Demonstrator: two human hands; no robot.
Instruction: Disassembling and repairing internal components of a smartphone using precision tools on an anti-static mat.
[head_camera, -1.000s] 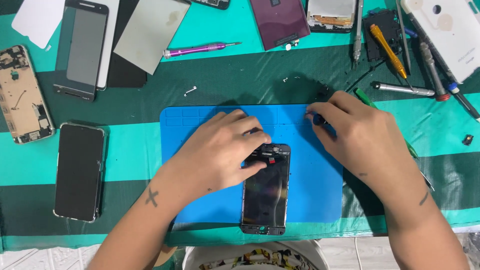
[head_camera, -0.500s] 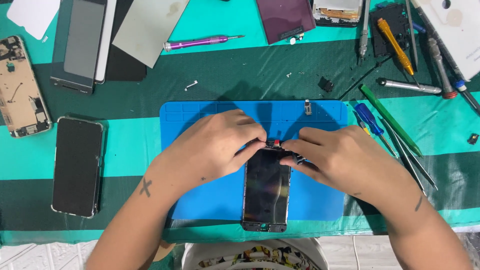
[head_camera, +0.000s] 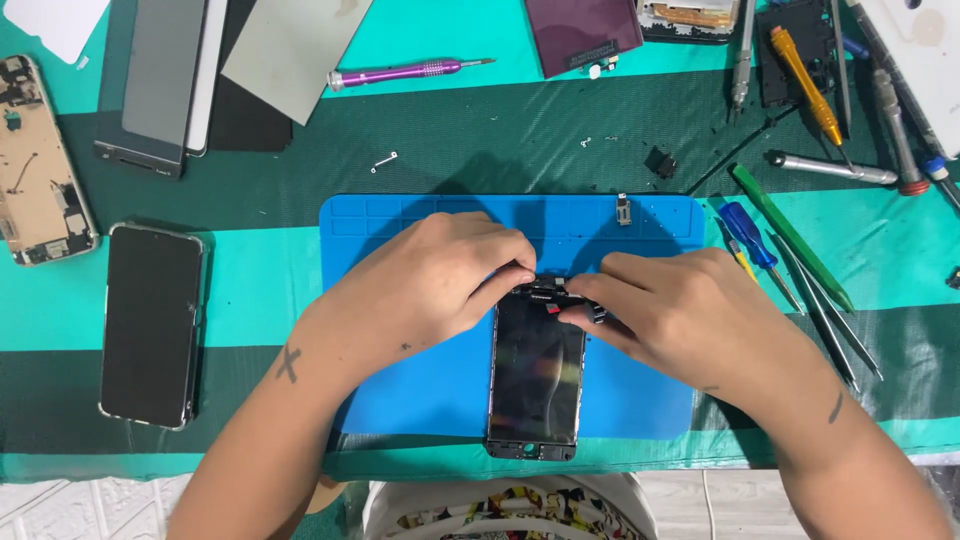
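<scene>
Right hand (head_camera: 690, 310) now back from the mat's edge, both hands pinching the phone (head_camera: 535, 375) top, left hand (head_camera: 430, 280) opposite, blue mat (head_camera: 400, 400) beneath.

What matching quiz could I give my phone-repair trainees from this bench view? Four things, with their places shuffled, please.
Things:
1. purple screwdriver
2. black phone
3. phone screen
4. green pry tool

Places:
A. on the blue mat, its top end under the fingertips of the left hand and right hand
B. far left, lying flat
C. right of the mat, slanted
D. beyond the mat, top centre

Pairs: 1-D, 2-B, 3-A, 4-C
</scene>
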